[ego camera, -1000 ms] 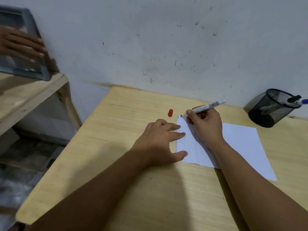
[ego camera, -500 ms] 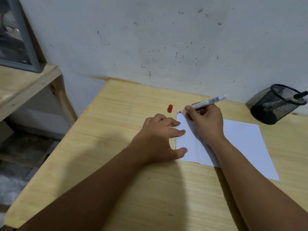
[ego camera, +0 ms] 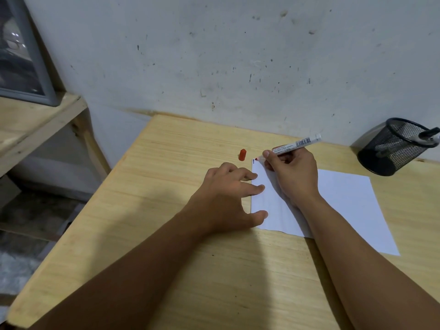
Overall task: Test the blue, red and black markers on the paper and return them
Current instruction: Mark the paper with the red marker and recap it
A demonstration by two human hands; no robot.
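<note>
A white sheet of paper (ego camera: 342,198) lies on the wooden desk (ego camera: 166,210). My right hand (ego camera: 291,173) grips the uncapped red marker (ego camera: 296,143), its red tip touching the paper's far left corner beside a short blue mark (ego camera: 253,161). The marker's red cap (ego camera: 242,154) lies on the desk just left of the paper. My left hand (ego camera: 228,194) rests flat with spread fingers, fingertips and thumb pressing the paper's left edge. A black mesh pen cup (ego camera: 390,151) lies tilted at the far right with marker ends sticking out of it.
A stained white wall runs along the desk's far edge. A lower wooden shelf (ego camera: 31,125) stands to the left with a grey framed object (ego camera: 23,55) on it. The floor shows beyond the desk's left edge.
The view has shifted slightly. A hand seen on the grey object one second ago is gone. My hands and the red marker stay at the paper's corner.
</note>
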